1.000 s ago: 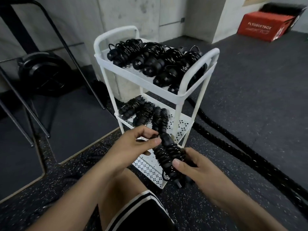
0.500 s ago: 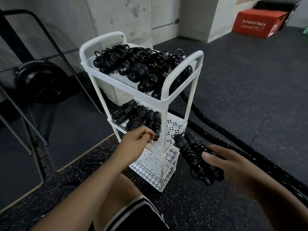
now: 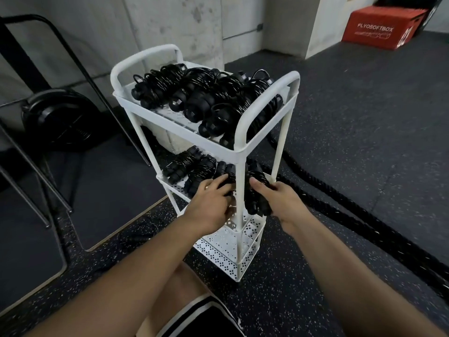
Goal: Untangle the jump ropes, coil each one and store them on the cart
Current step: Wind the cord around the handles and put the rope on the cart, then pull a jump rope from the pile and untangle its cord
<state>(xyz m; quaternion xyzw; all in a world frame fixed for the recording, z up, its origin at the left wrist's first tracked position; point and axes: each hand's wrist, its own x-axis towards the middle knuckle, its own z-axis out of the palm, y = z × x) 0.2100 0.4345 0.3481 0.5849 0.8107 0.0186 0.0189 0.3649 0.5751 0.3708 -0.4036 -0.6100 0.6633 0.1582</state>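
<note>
Dark speckled rubber floor [image 3: 364, 117], bare concrete wall [image 3: 170, 25] behind. White three-tier metal cart [image 3: 239, 173] stands centre, perforated trays, arched handles at both ends. Thick black battle rope [image 3: 315, 188] trails across the floor to the cart's right. Red foam plyo box [image 3: 379, 32] far back right; black weight plate [image 3: 58, 120] leans at left. Top tray packed with coiled black jump ropes [image 3: 206, 98]; a shorter row of coiled bundles [image 3: 192, 166] lies on the middle tray. Right hand [image 3: 279, 200] grips one coiled black jump rope [image 3: 255, 190], thumb over it, just right of the near corner post, upper end over the middle tray, lower end past its rim. Left hand [image 3: 211, 203] lies on the nearest middle-tray bundle; grip or mere touch, cannot tell.
</note>
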